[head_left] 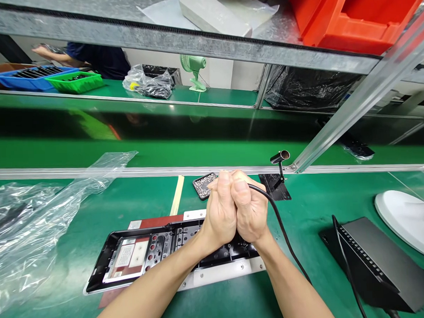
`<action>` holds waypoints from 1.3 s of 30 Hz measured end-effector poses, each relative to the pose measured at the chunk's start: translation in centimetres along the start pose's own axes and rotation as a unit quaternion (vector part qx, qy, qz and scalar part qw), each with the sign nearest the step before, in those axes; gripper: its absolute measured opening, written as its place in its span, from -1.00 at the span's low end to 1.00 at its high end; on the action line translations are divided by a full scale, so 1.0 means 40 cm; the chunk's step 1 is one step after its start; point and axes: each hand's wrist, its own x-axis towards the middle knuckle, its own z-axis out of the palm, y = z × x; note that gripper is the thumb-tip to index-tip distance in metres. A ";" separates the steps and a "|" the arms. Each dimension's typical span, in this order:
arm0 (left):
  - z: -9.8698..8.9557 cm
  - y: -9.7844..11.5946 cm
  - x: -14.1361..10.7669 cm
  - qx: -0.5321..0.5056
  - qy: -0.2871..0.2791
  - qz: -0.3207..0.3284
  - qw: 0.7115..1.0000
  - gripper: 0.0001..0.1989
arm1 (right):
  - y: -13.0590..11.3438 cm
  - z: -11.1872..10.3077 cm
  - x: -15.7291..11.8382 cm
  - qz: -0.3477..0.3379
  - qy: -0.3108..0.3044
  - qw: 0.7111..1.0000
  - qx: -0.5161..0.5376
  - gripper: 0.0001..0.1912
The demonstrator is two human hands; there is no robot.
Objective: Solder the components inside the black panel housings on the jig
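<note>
My left hand [220,214] and my right hand [251,208] are pressed side by side, both closed, above the right part of a long black plastic housing [166,241]. A black cord [282,226] comes out at the top of my right hand and runs down to the right. The body of the corded thing is hidden inside my fists, so its kind does not show. The housing lies open side up on a fixture with white strips [219,274] along its edge. Just behind my hands is a small black tray of screws [203,185].
Clear plastic bags [60,206] cover the left. A small metal tube on a stand [280,157], a black box [378,260] and a white round base [405,217] are on the right. Overhead runs a metal shelf [124,34] with a red bin [353,33]. A co-worker [97,58] is beyond.
</note>
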 end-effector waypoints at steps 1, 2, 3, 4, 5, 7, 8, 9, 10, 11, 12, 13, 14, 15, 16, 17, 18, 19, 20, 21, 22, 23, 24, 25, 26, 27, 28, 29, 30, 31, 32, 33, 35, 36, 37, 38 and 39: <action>0.000 0.001 0.001 0.001 -0.006 0.002 1.000 -0.49 | 0.000 0.000 0.000 0.007 -0.002 1.000 0.021 -0.52; 0.000 0.002 0.001 0.001 -0.011 0.003 1.000 -0.49 | 0.001 0.000 0.000 0.013 -0.003 0.999 0.042 -0.52; -0.001 0.002 0.001 0.001 -0.012 0.004 1.000 -0.50 | 0.001 0.000 0.000 0.018 -0.003 0.998 0.060 -0.52; -0.001 0.002 0.000 0.001 -0.011 0.005 1.000 -0.51 | 0.001 0.000 0.000 0.022 -0.003 0.997 0.073 -0.52; -0.001 0.001 -0.001 0.002 -0.006 0.006 1.000 -0.52 | 0.001 0.000 0.000 0.023 -0.002 0.997 0.079 -0.52; -0.001 -0.002 -0.003 0.008 0.009 0.008 1.000 -0.56 | 0.001 0.000 0.000 0.021 -0.002 0.997 0.078 -0.52; -0.001 -0.003 -0.003 0.011 0.014 0.009 1.000 -0.58 | 0.001 0.000 0.000 0.021 -0.001 0.997 0.077 -0.52; -0.001 -0.004 -0.004 0.011 0.015 0.011 1.000 -0.60 | 0.001 0.000 -0.001 0.021 -0.001 0.997 0.077 -0.52; -0.001 -0.004 -0.004 0.010 0.013 0.010 1.000 -0.61 | 0.001 0.000 -0.001 0.021 0.000 0.997 0.077 -0.52; 0.000 -0.004 -0.003 0.008 0.009 0.007 1.000 -0.60 | 0.001 0.000 -0.001 0.022 0.000 0.997 0.078 -0.52; 0.000 -0.003 -0.003 0.006 0.005 0.004 1.000 -0.59 | 0.001 0.000 -0.001 0.022 0.000 0.997 0.079 -0.52; 0.000 -0.002 -0.002 0.005 0.002 -0.001 1.000 -0.57 | 0.001 0.000 -0.001 0.023 0.000 0.997 0.080 -0.52; 0.000 -0.001 -0.002 0.005 -0.001 -0.007 1.000 -0.54 | 0.001 0.000 -0.002 0.024 -0.001 0.996 0.082 -0.52; 0.000 0.001 -0.001 0.005 -0.004 -0.014 1.000 -0.51 | 0.001 0.000 -0.002 0.025 -0.001 0.996 0.083 -0.52; 0.000 0.002 -0.001 0.005 -0.005 -0.020 1.000 -0.49 | 0.002 0.001 -0.002 0.026 -0.002 0.996 0.085 -0.52; 0.000 0.003 -0.001 0.005 -0.004 -0.024 1.000 -0.48 | 0.002 0.001 -0.002 0.028 -0.002 0.996 0.086 -0.52; 0.000 0.003 0.000 0.004 -0.003 -0.026 1.000 -0.47 | 0.002 0.001 -0.002 0.029 -0.003 0.996 0.087 -0.52; 0.000 0.004 0.000 0.003 -0.002 -0.023 1.000 -0.48 | 0.002 0.001 -0.002 0.030 -0.003 0.996 0.088 -0.52; 0.000 0.004 0.000 0.001 -0.002 -0.015 1.000 -0.49 | 0.002 0.001 -0.002 0.030 -0.004 0.996 0.089 -0.52; 0.000 0.003 0.001 -0.001 -0.002 -0.005 1.000 -0.50 | 0.002 0.000 -0.002 0.031 -0.004 0.996 0.089 -0.52; -0.001 0.004 0.001 -0.002 -0.002 0.004 1.000 -0.52 | 0.002 0.000 -0.002 0.031 -0.004 0.996 0.089 -0.52; -0.001 0.004 0.002 -0.002 0.000 0.010 1.000 -0.53 | 0.002 0.000 -0.002 0.032 -0.004 0.996 0.088 -0.52; -0.001 0.005 0.003 -0.002 0.002 0.010 1.000 -0.53 | 0.001 0.000 -0.002 0.032 -0.004 0.996 0.088 -0.53; -0.001 0.006 0.003 -0.001 0.006 0.005 1.000 -0.53 | 0.001 0.000 -0.002 0.031 -0.004 0.996 0.088 -0.53; 0.000 0.007 0.004 -0.002 0.009 -0.003 1.000 -0.52 | 0.001 0.000 -0.002 0.031 -0.004 0.996 0.088 -0.53; 0.000 0.009 0.005 -0.004 0.009 -0.011 1.000 -0.50 | 0.001 0.000 -0.002 0.031 -0.004 0.996 0.088 -0.53; 0.000 0.010 0.005 -0.008 0.007 -0.017 1.000 -0.49 | 0.001 0.000 -0.002 0.031 -0.005 0.996 0.089 -0.53; 0.001 0.011 0.005 -0.012 0.006 -0.019 1.000 -0.49 | 0.001 0.000 -0.002 0.030 -0.005 0.996 0.089 -0.53; 0.001 0.012 0.005 -0.016 0.005 -0.019 1.000 -0.48 | 0.002 0.000 -0.002 0.031 -0.004 0.996 0.089 -0.53; 0.001 0.012 0.005 -0.019 0.005 -0.018 1.000 -0.48 | 0.002 0.000 -0.002 0.031 -0.004 0.996 0.088 -0.53; 0.001 0.012 0.005 -0.020 0.007 -0.018 1.000 -0.48 | 0.002 0.001 -0.002 0.031 -0.003 0.996 0.088 -0.53; 0.001 0.012 0.004 -0.020 0.008 -0.018 1.000 -0.48 | 0.002 0.001 -0.002 0.031 -0.003 0.996 0.088 -0.53; 0.000 0.012 0.003 -0.025 0.004 -0.021 0.999 -0.47 | 0.002 0.001 -0.003 0.033 -0.002 0.996 0.087 -0.52; 0.000 0.011 0.003 -0.028 -0.001 -0.023 0.999 -0.47 | 0.003 0.001 -0.003 0.034 -0.002 0.996 0.087 -0.52; 0.000 0.011 0.003 -0.031 -0.006 -0.026 0.999 -0.46 | 0.003 0.001 -0.003 0.034 -0.001 0.996 0.086 -0.52; 0.000 0.010 0.003 -0.031 -0.008 -0.029 0.999 -0.46 | 0.003 0.001 -0.003 0.035 -0.001 0.996 0.086 -0.52; -0.001 0.010 0.002 -0.027 -0.009 -0.032 0.999 -0.45 | 0.003 0.001 -0.003 0.035 -0.001 0.996 0.086 -0.52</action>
